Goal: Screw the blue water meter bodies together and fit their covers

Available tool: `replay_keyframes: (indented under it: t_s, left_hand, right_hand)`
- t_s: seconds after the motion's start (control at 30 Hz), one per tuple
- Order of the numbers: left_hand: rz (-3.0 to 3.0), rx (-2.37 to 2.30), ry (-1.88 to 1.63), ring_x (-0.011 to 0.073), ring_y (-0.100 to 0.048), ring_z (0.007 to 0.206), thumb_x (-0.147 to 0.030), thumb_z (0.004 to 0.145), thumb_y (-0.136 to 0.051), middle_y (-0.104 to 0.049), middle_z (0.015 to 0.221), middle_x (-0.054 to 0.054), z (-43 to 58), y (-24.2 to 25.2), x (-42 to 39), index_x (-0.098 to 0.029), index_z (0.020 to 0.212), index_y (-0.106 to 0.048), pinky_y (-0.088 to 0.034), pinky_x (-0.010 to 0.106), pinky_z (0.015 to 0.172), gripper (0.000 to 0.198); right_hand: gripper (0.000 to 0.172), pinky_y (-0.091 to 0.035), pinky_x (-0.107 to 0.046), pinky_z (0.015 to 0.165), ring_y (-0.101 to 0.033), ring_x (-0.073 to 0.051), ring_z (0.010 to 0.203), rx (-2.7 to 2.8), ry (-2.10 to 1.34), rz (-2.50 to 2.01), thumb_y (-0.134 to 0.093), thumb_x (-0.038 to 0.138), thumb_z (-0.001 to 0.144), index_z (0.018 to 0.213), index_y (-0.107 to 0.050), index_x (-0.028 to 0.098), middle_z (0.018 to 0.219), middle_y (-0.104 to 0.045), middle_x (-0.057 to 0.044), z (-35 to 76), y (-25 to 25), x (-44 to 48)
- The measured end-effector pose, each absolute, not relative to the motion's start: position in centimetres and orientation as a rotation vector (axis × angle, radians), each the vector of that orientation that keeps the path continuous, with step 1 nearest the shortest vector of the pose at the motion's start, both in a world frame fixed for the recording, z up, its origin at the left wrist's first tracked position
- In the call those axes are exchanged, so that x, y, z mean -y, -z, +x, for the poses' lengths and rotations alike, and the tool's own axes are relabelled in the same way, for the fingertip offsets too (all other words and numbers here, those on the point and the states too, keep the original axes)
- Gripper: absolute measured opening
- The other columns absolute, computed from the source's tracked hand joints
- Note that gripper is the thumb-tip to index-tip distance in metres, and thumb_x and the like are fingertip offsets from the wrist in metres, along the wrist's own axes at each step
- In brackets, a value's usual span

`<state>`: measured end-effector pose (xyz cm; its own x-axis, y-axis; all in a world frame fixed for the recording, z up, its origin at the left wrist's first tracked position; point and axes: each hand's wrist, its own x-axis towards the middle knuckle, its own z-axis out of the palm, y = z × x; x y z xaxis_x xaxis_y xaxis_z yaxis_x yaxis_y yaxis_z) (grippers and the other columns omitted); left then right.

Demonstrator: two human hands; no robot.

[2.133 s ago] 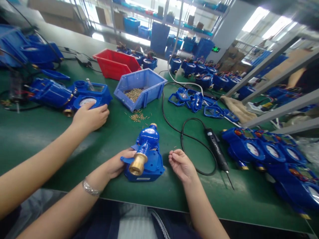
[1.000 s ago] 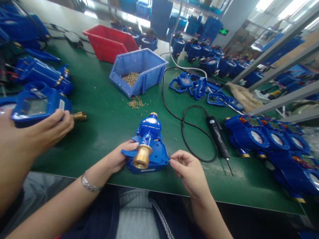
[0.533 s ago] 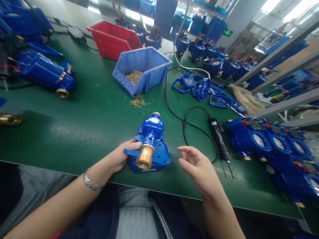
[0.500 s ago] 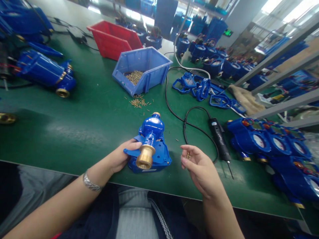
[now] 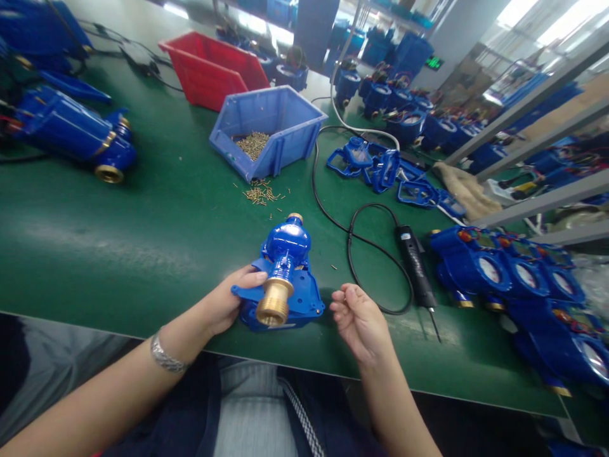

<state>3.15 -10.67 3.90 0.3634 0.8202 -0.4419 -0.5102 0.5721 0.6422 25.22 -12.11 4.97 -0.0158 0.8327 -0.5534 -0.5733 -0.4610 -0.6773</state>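
A blue water meter with a threaded brass pipe end toward me rests on the green bench near its front edge. My left hand is closed on the meter's left side, thumb on top by the blue flap. To the right of the meter, and apart from it, my right hand is raised with thumb and fingers pinched together. A small brass screw is in that pinch, mostly hidden by the fingertips. One loose screw lies on the bench just beyond this hand.
A blue bin holds many brass screws, with a spilled pile before it. Behind stands a red bin. An electric screwdriver with its looped cable lies right, near blue frames and more meters.
My right hand has shifted slightly left and its fingers have curled in, covering the brass screws seen between them before. My left hand keeps its hold on the meter.
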Motion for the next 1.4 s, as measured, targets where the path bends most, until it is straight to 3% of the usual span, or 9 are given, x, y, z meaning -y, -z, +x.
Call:
replay_keyframes:
  t_s: [0.13,0.3,0.43,0.6,0.83,1.07,1.27,1.4]
  left_hand:
    - [0.431,-0.837,-0.929,0.0172,-0.066,0.075,-0.029,0.066,-0.071,-0.072,0.081,0.003,3.9,-3.6,10.3,-0.016,0.086,-0.067,-0.051,0.024,0.071,0.025]
    - [0.449,-0.828,-0.938,0.0182,-0.065,0.074,-0.032,0.065,-0.072,-0.072,0.076,0.003,4.4,-3.5,9.8,-0.015,0.088,-0.067,-0.050,0.027,0.076,0.029]
    - [0.455,-0.817,-0.936,0.0199,-0.065,0.077,-0.032,0.065,-0.071,-0.071,0.073,0.003,4.3,-3.4,9.8,-0.015,0.092,-0.067,-0.050,0.028,0.077,0.032]
    - [0.457,-0.822,-0.940,0.0189,-0.065,0.079,-0.032,0.065,-0.072,-0.072,0.077,0.003,4.3,-3.4,9.8,-0.016,0.090,-0.067,-0.051,0.025,0.073,0.031]
    - [0.462,-0.826,-0.939,0.0195,-0.065,0.079,-0.033,0.065,-0.072,-0.072,0.079,0.004,4.2,-3.3,9.8,-0.015,0.091,-0.067,-0.050,0.026,0.075,0.032]
    - [0.431,-0.862,-0.928,0.0191,-0.064,0.074,-0.034,0.061,-0.073,-0.071,0.077,0.004,4.1,-3.2,9.7,-0.015,0.087,-0.066,-0.048,0.027,0.072,0.033]
    - [0.419,-0.878,-0.928,0.0178,-0.063,0.073,-0.034,0.059,-0.075,-0.071,0.080,0.004,4.2,-3.3,9.7,-0.014,0.086,-0.065,-0.048,0.027,0.070,0.035]
    - [0.420,-0.898,-0.929,0.0189,-0.063,0.076,-0.035,0.061,-0.074,-0.070,0.085,0.006,4.3,-3.4,9.7,-0.013,0.092,-0.063,-0.047,0.029,0.073,0.039]
  right_hand:
    - [0.034,-0.043,-0.009,0.037,-0.052,-0.004,0.039,0.310,-1.691,-1.146,-0.086,0.028,0.052,0.069,-0.060,0.014,0.047,-0.058,0.005,25.2,-4.7,11.8]
    - [0.034,-0.051,-0.010,0.049,-0.061,-0.006,0.052,0.289,-1.690,-1.160,-0.086,0.016,0.051,0.078,-0.065,0.013,0.061,-0.067,0.000,25.7,-5.2,11.5]
    - [0.033,-0.054,-0.013,0.051,-0.066,-0.011,0.058,0.280,-1.673,-1.150,-0.086,0.012,0.049,0.074,-0.066,0.014,0.069,-0.070,-0.003,26.0,-5.8,11.6]
    - [0.031,-0.052,-0.013,0.047,-0.065,-0.011,0.055,0.267,-1.674,-1.122,-0.087,0.014,0.048,0.068,-0.064,0.015,0.066,-0.070,-0.002,25.7,-5.8,11.7]
    - [0.020,-0.055,-0.014,0.056,-0.064,-0.009,0.061,0.268,-1.702,-1.069,-0.082,0.017,0.058,0.070,-0.067,0.014,0.070,-0.068,-0.002,25.6,-5.5,11.6]
    - [0.023,-0.054,-0.011,0.051,-0.062,-0.007,0.055,0.259,-1.718,-1.082,-0.083,0.008,0.050,0.061,-0.065,0.016,0.065,-0.067,0.000,25.6,-5.6,11.7]
    - [0.037,-0.054,-0.011,0.051,-0.062,-0.008,0.052,0.285,-1.662,-1.162,-0.087,0.011,0.045,0.077,-0.070,0.015,0.062,-0.068,-0.003,24.7,-6.4,12.2]
    - [0.031,-0.053,-0.012,0.048,-0.064,-0.010,0.051,0.327,-1.637,-1.190,-0.087,0.015,0.048,0.072,-0.068,0.015,0.063,-0.069,-0.003,23.4,-7.6,13.4]
